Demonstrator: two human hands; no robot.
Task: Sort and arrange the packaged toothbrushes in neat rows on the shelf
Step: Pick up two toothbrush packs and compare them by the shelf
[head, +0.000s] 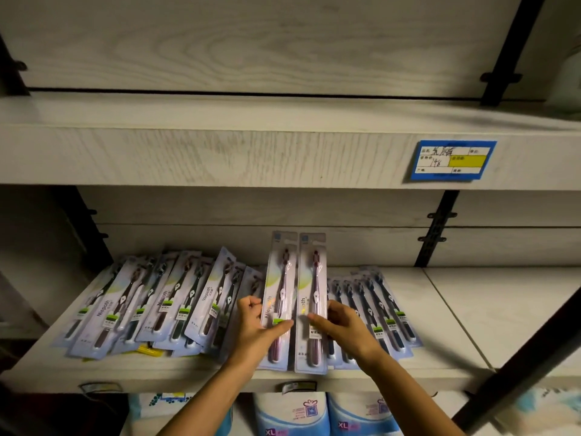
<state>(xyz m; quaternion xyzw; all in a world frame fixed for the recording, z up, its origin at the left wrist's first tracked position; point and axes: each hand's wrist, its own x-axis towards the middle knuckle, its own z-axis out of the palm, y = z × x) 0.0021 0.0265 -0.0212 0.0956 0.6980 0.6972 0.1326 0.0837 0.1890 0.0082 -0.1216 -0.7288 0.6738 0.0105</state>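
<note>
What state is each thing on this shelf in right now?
left pack: held up, gripped low.
right pack: held up alongside it, gripped low.
left hand: grips the left pack.
right hand: grips the right pack.
left pile: jumbled, overlapping.
right row: overlapping, fairly even.
price label: stuck on the upper shelf front.

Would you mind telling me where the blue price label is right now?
In the head view, the blue price label sits on the front edge of the upper shelf, right side, above the toothbrush packs.
</note>
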